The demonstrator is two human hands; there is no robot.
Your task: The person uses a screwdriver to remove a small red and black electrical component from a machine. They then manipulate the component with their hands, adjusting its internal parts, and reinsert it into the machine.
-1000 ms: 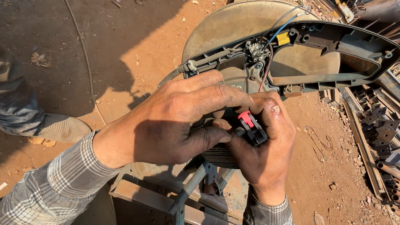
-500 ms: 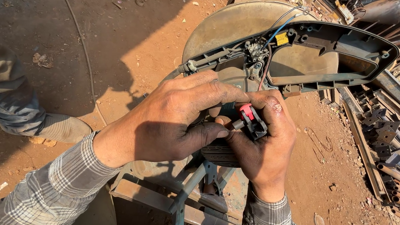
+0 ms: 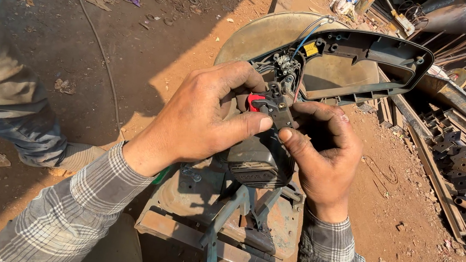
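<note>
Both hands pinch one small black switch [image 3: 276, 108] with a red button, held in the air just below the opened handle shell [image 3: 362, 63] of a cut-off saw: the left hand [image 3: 203, 117] closes thumb and forefinger on its left side, the right hand [image 3: 321, 150] grips its right side with thumb and curled fingers. Thin wires [image 3: 283, 68] run from the switch up into the shell, the dark motor housing [image 3: 255, 161] sits directly beneath, and steel bars [image 3: 465, 168] lie on the dirt ground [image 3: 156, 40] to the right.
</note>
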